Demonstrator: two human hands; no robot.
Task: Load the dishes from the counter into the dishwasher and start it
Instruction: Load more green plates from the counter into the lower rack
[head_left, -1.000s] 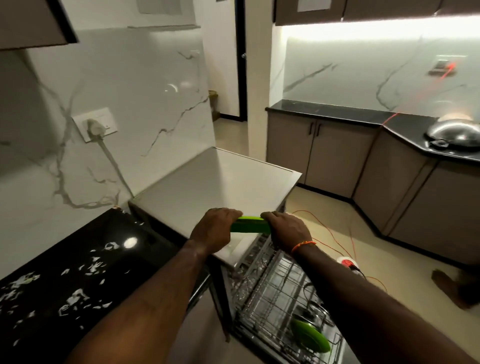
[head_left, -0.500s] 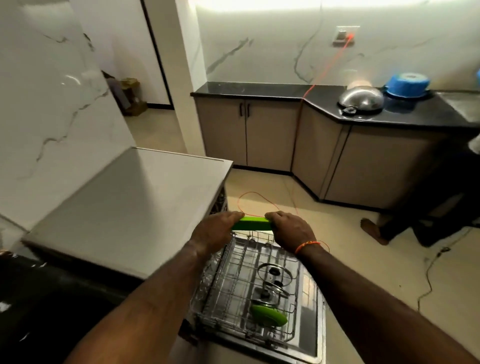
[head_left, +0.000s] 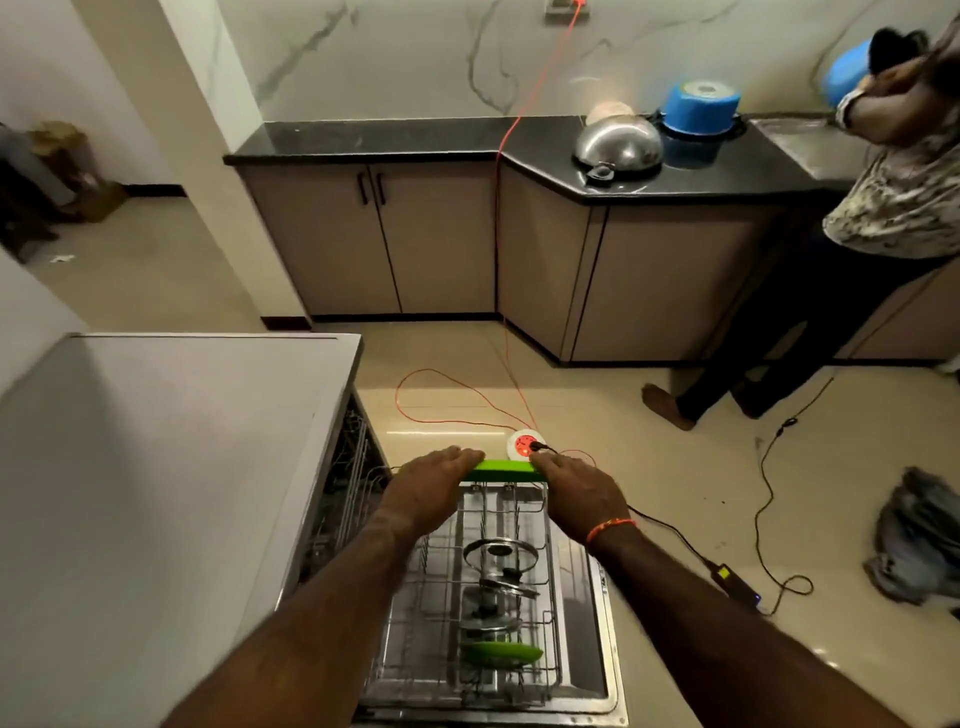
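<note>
Both hands hold a green plate (head_left: 503, 470) edge-on above the far end of the pulled-out wire rack (head_left: 551, 545). My left hand (head_left: 427, 488) grips its left edge and my right hand (head_left: 576, 493) grips its right edge. Inside the rack stand steel lids (head_left: 498, 553) and another green plate (head_left: 501, 653). The rack rests over the open dishwasher door (head_left: 605, 644). The dishwasher's grey top (head_left: 156, 467) fills the left side.
An orange cable runs across the floor to a round white socket block (head_left: 524, 444) just beyond the plate. A black cable and adapter (head_left: 737, 587) lie to the right. A person (head_left: 857, 249) leans on the far counter, where a steel bowl (head_left: 618, 145) and blue basin (head_left: 701, 106) sit. Cloth (head_left: 919, 545) lies on the floor.
The view has swung right and down, from the wall and black counter to the open rack. Both hands kept hold of the green plate and carried it over the rack's far end.
</note>
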